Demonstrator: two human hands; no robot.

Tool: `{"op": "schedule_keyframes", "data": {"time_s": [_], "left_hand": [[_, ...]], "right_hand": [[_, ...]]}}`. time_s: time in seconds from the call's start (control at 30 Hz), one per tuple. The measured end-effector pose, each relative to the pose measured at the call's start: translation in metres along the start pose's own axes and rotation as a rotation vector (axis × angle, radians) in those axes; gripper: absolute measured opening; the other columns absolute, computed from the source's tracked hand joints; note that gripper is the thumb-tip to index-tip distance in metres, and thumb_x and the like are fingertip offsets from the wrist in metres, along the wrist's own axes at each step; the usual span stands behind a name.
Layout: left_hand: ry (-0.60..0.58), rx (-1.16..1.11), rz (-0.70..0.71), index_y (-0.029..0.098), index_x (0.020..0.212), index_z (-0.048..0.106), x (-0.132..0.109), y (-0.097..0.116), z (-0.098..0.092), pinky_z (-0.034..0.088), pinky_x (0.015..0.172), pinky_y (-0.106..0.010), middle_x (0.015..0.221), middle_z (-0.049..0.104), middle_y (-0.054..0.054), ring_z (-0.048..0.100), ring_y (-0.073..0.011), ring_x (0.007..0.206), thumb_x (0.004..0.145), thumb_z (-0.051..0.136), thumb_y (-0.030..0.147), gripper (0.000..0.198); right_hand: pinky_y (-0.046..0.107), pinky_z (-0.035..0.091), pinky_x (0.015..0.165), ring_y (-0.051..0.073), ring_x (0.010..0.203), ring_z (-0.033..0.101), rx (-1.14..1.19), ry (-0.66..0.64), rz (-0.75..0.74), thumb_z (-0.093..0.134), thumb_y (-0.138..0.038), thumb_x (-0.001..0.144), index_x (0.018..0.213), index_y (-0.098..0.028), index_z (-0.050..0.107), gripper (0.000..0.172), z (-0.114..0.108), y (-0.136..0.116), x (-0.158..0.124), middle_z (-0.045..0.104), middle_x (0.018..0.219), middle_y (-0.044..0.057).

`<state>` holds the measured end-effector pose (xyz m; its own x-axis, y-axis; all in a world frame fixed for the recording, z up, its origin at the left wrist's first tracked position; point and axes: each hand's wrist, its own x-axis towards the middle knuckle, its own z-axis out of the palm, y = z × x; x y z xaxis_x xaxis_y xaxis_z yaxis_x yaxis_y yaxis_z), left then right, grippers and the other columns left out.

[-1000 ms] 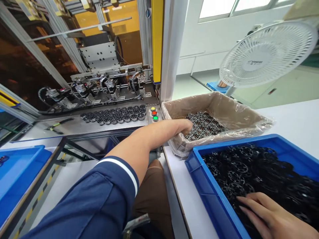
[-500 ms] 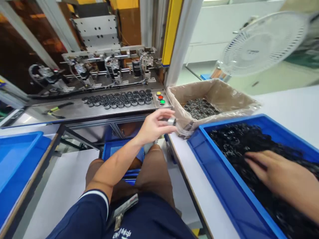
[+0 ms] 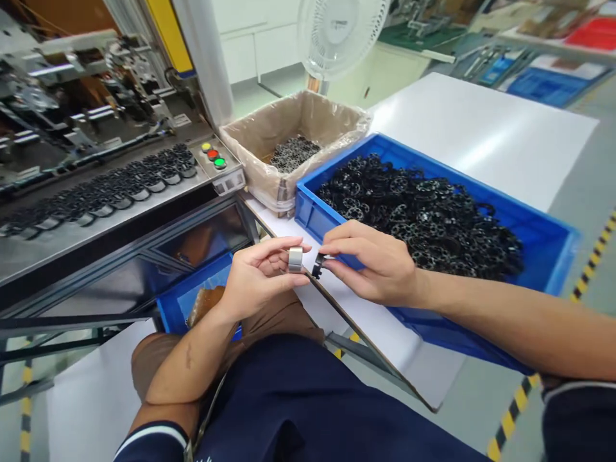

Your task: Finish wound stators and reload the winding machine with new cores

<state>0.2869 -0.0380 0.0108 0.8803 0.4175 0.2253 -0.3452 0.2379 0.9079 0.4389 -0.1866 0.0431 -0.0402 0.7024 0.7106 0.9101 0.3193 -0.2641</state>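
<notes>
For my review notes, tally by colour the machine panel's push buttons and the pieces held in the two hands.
Silver piece, in the left hand: 1
Black piece, in the right hand: 1
Yellow button: 1
Red button: 1
Green button: 1
Total: 5

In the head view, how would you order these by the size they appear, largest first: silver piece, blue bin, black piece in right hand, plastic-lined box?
1. Blue bin
2. Plastic-lined box
3. Silver piece and black piece, unranked: they look similar, and the right hand partly hides the black one.
</notes>
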Motion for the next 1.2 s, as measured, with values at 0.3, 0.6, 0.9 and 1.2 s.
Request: {"op": "schedule_keyframes", "data": {"time_s": [0.3, 0.6, 0.9, 1.2], "left_hand": [[0.013, 0.037, -0.115, 0.019, 0.103, 0.078, 0.0, -0.01, 0.02, 0.066, 0.075, -0.03, 0.091, 0.08, -0.005, 0.077, -0.0195, 0.08, 0.062, 0.093, 0.02, 0.044], [0.074, 0.025, -0.073, 0.022, 0.102, 0.08, 0.004, -0.014, 0.016, 0.066, 0.075, -0.028, 0.091, 0.081, -0.004, 0.078, -0.0199, 0.081, 0.058, 0.095, 0.022, 0.047], [0.11, 0.109, -0.114, 0.02, 0.1, 0.081, -0.003, -0.009, 0.009, 0.065, 0.074, -0.027, 0.092, 0.081, -0.007, 0.078, -0.0215, 0.08, 0.054, 0.097, 0.025, 0.05], [0.119, 0.153, -0.15, 0.022, 0.104, 0.08, -0.008, -0.023, 0.009, 0.064, 0.074, -0.028, 0.094, 0.081, -0.005, 0.077, -0.0219, 0.082, 0.055, 0.096, 0.029, 0.052]], "right_hand": [[0.026, 0.061, 0.073, 0.014, 0.089, 0.067, 0.043, -0.018, 0.018, 0.064, -0.01, 0.092, 0.106, -0.018, 0.063, 0.016, -0.003, 0.003, -0.009, 0.068, 0.098, 0.006], [0.031, 0.063, 0.072, 0.02, 0.096, 0.069, -0.058, -0.051, -0.116, 0.064, -0.02, 0.093, 0.12, -0.017, 0.059, 0.028, -0.002, 0.013, -0.013, 0.068, 0.106, 0.012], [0.029, 0.061, 0.077, 0.018, 0.094, 0.068, -0.182, 0.006, -0.307, 0.06, -0.017, 0.097, 0.113, -0.008, 0.06, 0.018, -0.001, 0.011, -0.008, 0.069, 0.099, 0.011], [0.028, 0.058, 0.08, 0.015, 0.092, 0.066, -0.197, -0.032, -0.314, 0.053, -0.017, 0.1, 0.111, -0.008, 0.061, 0.016, 0.004, 0.01, -0.011, 0.068, 0.103, 0.011]]}}
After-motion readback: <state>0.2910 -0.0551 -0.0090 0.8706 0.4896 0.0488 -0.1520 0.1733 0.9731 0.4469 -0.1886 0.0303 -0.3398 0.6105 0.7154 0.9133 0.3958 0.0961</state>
